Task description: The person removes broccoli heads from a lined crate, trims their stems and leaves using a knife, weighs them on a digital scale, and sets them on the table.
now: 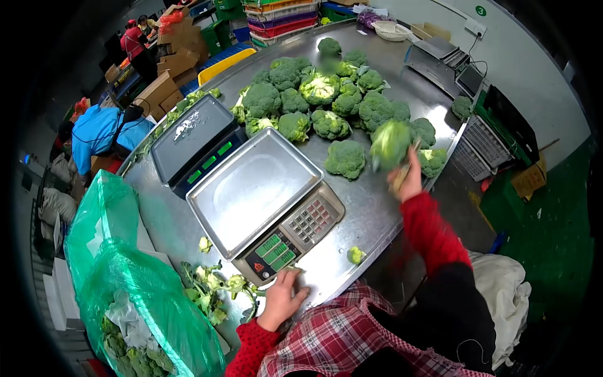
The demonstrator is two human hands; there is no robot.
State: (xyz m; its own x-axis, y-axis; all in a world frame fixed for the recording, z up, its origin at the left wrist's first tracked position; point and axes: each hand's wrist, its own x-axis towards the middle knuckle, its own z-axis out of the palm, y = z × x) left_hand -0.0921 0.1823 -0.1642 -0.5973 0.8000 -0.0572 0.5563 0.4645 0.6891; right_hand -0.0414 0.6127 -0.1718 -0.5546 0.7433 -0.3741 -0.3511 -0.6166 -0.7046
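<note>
My right hand (408, 179) is closed at the right side of the metal table (370, 210). It grips a broccoli head (389, 143), blurred by motion, and a thin tan piece, perhaps a knife handle, also shows in the fingers. Several broccoli heads (345, 159) lie beyond and beside this hand. My left hand (284, 299) rests at the near table edge, thumb apart from the fingers and nothing visible in it. Its fingertips are by the front corner of a digital scale (254, 195) with a bare steel pan. Cut stems and leaves (210, 289) lie left of that hand.
A second scale (195, 135) with white scraps stands behind the first. At left a green plastic bag (138, 283) contains broccoli. Another weighing device (440, 66) and a white basket (392, 30) occupy the far right. Stacked crates (282, 22), boxes and other people are in the background.
</note>
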